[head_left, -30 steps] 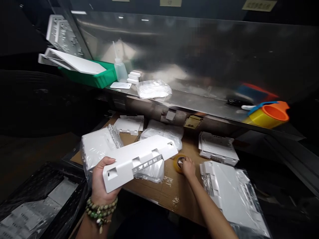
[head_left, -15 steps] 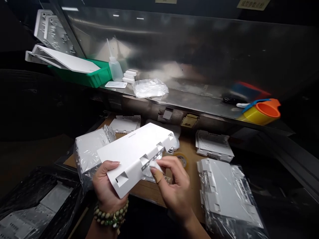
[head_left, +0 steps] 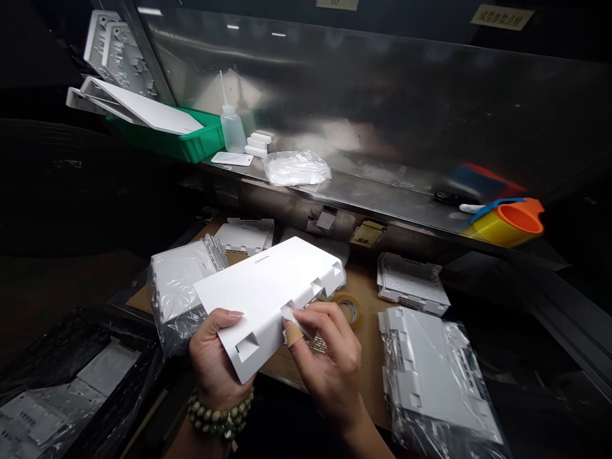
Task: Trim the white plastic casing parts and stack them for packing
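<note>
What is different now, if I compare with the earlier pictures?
The right hand left the tape roll and moved leftward to the notched edge of the white panel, now pinching a small white piece. The panel turned so its broad face shows more. The left hand kept its hold; the tape roll, green bin and bottle stayed put.
</note>
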`<state>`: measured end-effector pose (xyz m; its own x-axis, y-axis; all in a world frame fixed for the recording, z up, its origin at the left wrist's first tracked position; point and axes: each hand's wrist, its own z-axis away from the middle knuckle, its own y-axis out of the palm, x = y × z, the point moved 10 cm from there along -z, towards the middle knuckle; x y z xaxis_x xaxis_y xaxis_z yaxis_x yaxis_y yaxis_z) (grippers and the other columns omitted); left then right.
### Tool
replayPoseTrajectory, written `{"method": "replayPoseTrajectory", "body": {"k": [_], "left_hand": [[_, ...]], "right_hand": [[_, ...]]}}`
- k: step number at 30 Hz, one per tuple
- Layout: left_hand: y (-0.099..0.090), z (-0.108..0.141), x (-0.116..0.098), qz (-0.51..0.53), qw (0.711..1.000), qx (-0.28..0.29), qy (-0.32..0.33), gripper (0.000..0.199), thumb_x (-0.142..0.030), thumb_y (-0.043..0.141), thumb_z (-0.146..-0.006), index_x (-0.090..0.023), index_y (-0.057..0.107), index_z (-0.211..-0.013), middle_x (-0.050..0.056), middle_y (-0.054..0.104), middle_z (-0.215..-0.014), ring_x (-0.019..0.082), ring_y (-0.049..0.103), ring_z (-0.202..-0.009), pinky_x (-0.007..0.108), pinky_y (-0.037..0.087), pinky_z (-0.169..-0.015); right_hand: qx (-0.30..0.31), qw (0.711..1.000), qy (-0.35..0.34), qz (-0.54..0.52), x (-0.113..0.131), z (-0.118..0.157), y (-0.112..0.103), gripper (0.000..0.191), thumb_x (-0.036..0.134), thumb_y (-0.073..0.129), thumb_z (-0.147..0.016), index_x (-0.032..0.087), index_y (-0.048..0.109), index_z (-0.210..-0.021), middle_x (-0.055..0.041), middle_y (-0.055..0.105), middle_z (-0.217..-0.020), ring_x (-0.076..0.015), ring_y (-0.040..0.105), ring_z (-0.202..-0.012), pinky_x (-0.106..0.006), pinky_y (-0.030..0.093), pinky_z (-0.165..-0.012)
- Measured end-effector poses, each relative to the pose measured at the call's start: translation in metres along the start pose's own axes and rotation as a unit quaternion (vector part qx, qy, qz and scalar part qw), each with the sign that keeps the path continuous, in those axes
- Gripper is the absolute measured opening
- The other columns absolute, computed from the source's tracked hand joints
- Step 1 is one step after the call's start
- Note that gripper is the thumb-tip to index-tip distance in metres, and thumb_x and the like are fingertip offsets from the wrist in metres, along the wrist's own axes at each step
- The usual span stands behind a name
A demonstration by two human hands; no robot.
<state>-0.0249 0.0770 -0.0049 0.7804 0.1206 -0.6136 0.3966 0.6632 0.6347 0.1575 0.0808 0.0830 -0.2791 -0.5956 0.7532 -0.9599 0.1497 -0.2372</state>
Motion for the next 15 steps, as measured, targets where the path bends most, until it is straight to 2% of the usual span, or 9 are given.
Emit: {"method": "replayPoseTrajectory", "body": {"k": [2,4,6,8,12,14,15], "left_hand": [[0.000,-0.001,0.002,0.004,1.000,-0.008,-0.026,0.053,-0.011,0.061,-0.065,-0.014,0.070,-0.117,0.004,0.078,-0.074,0.032,0.077,-0.074,0.045,0.067,-0.073],[0.002,-0.002,0.004,0.007,0.998,-0.016,-0.059,0.043,-0.014,0.059,-0.076,-0.014,0.069,-0.118,0.006,0.078,-0.076,0.033,0.078,-0.078,0.046,0.068,-0.073],[0.004,-0.003,0.007,0.012,0.995,-0.020,-0.097,0.031,-0.022,0.055,-0.090,-0.012,0.068,-0.116,0.009,0.079,-0.079,0.033,0.079,-0.079,0.046,0.068,-0.073],[0.007,-0.005,0.010,0.022,0.990,-0.004,-0.136,0.034,-0.034,0.050,-0.099,-0.010,0.069,-0.114,0.011,0.079,-0.077,0.033,0.079,-0.079,0.046,0.068,-0.074],[0.012,-0.012,0.019,0.031,0.979,0.060,-0.193,0.047,-0.046,0.046,-0.103,-0.008,0.071,-0.114,0.011,0.077,-0.069,0.034,0.079,-0.087,0.047,0.067,-0.081],[0.017,-0.018,0.020,0.040,0.972,0.120,-0.196,0.055,-0.056,0.044,-0.102,-0.011,0.070,-0.119,0.014,0.080,-0.083,0.035,0.077,-0.102,0.048,0.064,-0.090],[0.022,-0.021,0.019,0.048,0.966,0.168,-0.191,0.062,-0.063,0.042,-0.100,-0.012,0.070,-0.121,0.015,0.081,-0.093,0.035,0.074,-0.111,0.049,0.061,-0.095]], "right_hand": [[-0.017,1.000,0.009,0.007,-0.006,-0.001,-0.009,0.016,0.012,0.070,-0.091,0.022,0.073,-0.102,-0.0038,0.065,-0.091,-0.0157,0.061,-0.077,-0.029,0.052,-0.067],[-0.044,0.999,0.028,0.005,-0.015,-0.001,-0.023,0.014,0.014,0.071,-0.090,0.022,0.073,-0.102,-0.0041,0.066,-0.093,-0.0176,0.062,-0.082,-0.030,0.053,-0.069],[-0.094,0.994,0.048,0.006,-0.026,0.000,-0.044,0.012,0.019,0.073,-0.090,0.023,0.074,-0.101,-0.0046,0.066,-0.095,-0.0192,0.063,-0.087,-0.031,0.053,-0.072],[-0.158,0.985,0.070,0.004,-0.038,0.004,-0.066,0.010,0.024,0.076,-0.089,0.022,0.074,-0.099,-0.0048,0.066,-0.097,-0.0194,0.063,-0.089,-0.032,0.053,-0.073],[-0.278,0.952,0.128,-0.006,-0.068,0.019,-0.104,0.021,0.033,0.081,-0.085,0.018,0.073,-0.096,-0.0044,0.066,-0.098,-0.0179,0.064,-0.089,-0.033,0.052,-0.081],[-0.322,0.931,0.168,-0.029,-0.084,0.028,-0.117,0.026,0.037,0.081,-0.085,0.018,0.072,-0.100,-0.0033,0.068,-0.097,-0.0164,0.064,-0.088,-0.033,0.051,-0.085],[-0.336,0.920,0.191,-0.055,-0.092,0.031,-0.121,0.027,0.039,0.080,-0.086,0.019,0.070,-0.102,-0.0023,0.068,-0.096,-0.0154,0.064,-0.087,-0.032,0.051,-0.085]]}}
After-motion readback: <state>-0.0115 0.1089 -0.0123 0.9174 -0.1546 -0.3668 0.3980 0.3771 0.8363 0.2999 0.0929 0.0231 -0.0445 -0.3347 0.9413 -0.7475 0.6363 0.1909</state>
